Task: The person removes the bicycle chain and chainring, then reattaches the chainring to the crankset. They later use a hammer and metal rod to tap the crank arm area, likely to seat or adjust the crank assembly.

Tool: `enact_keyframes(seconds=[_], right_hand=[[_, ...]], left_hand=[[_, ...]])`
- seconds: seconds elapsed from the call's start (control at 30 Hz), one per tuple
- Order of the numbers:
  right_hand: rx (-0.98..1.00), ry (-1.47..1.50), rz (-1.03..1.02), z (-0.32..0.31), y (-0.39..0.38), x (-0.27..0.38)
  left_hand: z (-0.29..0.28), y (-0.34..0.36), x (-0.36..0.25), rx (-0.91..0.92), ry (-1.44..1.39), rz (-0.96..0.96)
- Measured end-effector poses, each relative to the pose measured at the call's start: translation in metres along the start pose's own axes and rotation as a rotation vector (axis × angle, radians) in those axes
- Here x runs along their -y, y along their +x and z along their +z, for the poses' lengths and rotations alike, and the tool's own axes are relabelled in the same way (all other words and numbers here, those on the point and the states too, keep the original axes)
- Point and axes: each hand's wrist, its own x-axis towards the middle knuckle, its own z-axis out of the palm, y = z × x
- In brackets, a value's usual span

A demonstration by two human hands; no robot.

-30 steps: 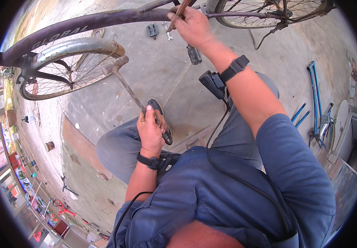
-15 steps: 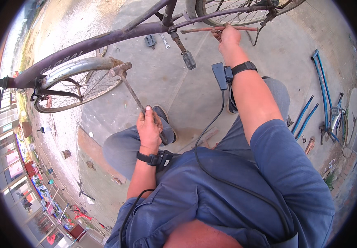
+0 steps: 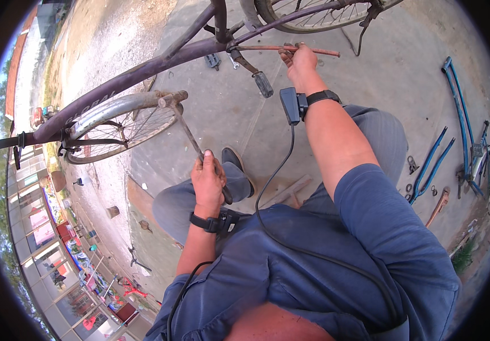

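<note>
My left hand (image 3: 209,181) is closed around the handle of a hammer (image 3: 187,129), its head raised beside the silver front mudguard (image 3: 125,104). In my right hand (image 3: 301,63) is a thin reddish metal rod (image 3: 259,48), held roughly level. The rod's left end is at the crank arm (image 3: 244,61), near the bottom bracket of a purple bicycle (image 3: 165,61); whether they touch I cannot tell. A black pedal (image 3: 263,84) hangs at the crank's outer end. Hammer and rod are apart.
On the concrete behind the frame lie a loose pedal (image 3: 213,61) and a wrench (image 3: 234,62), partly hidden. Blue frame parts (image 3: 462,113), a blue fork (image 3: 429,165) and a reddish wrench (image 3: 439,206) lie to the right. A black cable (image 3: 290,153) runs from my right wrist.
My right hand has carried the rod left, bringing its end to the crank. The left hand keeps the hammer raised near the mudguard. The whole view has shifted slightly.
</note>
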Motion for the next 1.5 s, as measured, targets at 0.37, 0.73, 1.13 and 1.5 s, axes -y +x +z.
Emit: enact_keyframes(seconds=[0.37, 0.73, 1.13, 1.5], right_hand=[[0.022, 0.008, 0.033, -0.005, 0.021, -0.008], [0.213, 0.147, 0.052, -0.011, 0.010, -0.017], [0.171, 0.168, 0.037, 0.002, 0.005, -0.024], [0.173, 0.183, 0.052, 0.004, -0.004, -0.021]], left_hand=[[0.007, 0.014, 0.005, -0.058, 0.184, -0.054], [0.077, 0.021, -0.054, 0.387, 0.936, 0.452], [0.242, 0.077, -0.190, 0.929, 1.868, 1.445], [0.366, 0.077, -0.200, 0.958, 2.344, 1.594]])
